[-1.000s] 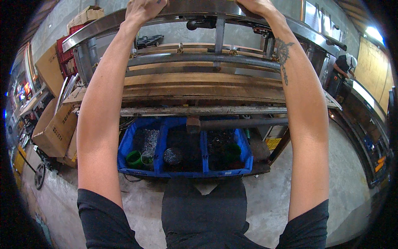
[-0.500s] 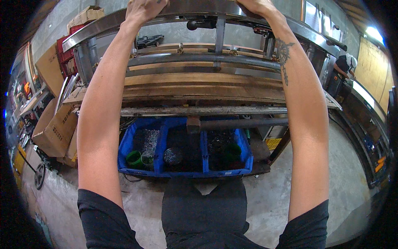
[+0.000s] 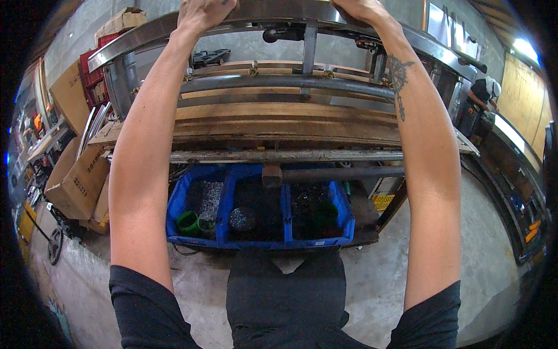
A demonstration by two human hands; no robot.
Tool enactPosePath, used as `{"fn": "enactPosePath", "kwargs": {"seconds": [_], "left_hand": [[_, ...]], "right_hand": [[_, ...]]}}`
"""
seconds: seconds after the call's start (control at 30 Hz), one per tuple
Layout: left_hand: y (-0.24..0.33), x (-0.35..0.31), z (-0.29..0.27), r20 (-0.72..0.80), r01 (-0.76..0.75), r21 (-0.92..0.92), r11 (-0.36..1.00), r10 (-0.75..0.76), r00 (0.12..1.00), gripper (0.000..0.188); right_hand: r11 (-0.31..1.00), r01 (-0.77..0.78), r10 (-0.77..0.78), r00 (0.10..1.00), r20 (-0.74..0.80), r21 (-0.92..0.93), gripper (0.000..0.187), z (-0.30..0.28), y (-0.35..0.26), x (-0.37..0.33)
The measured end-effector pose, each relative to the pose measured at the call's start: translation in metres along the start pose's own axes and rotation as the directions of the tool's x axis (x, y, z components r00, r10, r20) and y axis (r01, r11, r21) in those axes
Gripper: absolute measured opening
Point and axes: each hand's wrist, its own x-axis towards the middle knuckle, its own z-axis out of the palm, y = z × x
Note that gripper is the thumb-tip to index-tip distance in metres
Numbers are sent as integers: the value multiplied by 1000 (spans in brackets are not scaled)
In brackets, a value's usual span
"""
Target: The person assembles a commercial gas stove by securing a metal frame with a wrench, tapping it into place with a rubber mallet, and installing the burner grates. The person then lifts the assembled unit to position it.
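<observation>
Both my arms reach forward to a long shiny metal beam [image 3: 279, 11] that crosses the top of the view. My left hand [image 3: 204, 13] is closed on the beam left of centre, partly cut off by the upper edge. Right of centre, my right hand [image 3: 359, 9] has its fingers curled over the same beam, also cut off. Under the beam, a black round knob [image 3: 271, 36] sticks out near the middle. Below it runs a dark horizontal pipe [image 3: 279, 83], with worn wooden boards [image 3: 279, 119] beneath.
A blue three-part bin [image 3: 221, 237] with small dark parts and green cups stands under the bench. Cardboard boxes [image 3: 75, 180] and a red crate [image 3: 96, 87] are at left. Far right, a co-worker [image 3: 483, 93] bends over a bench; a black rack [image 3: 514, 203] stands nearer.
The view has shifted very slightly. Both hands stay where they were on the metal beam.
</observation>
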Motion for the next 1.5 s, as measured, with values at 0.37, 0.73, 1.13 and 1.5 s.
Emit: {"fn": "enactPosePath", "kwargs": {"seconds": [0.37, 0.73, 1.13, 1.5], "left_hand": [[1, -2, -2, 8, -20, 3, 1000, 20, 1000, 63], [-2, 1, 0, 3, -29, 31, 999, 28, 1000, 61], [2, -2, -4, 20, -16, 22, 1000, 16, 1000, 61], [-1, 0, 0, -18, -68, 72, 995, 69, 997, 56]], "right_hand": [[996, 54, -52, 998, 25, -73, 38, 0, 2, 2], [1000, -12, 12, 1000, 13, 26, 41, -6, -5, -6], [999, 36, -36, 999, 17, -37, 42, -3, -3, 0], [1000, 13, -13, 1000, 14, 22, 42, -2, -1, 0]]}}
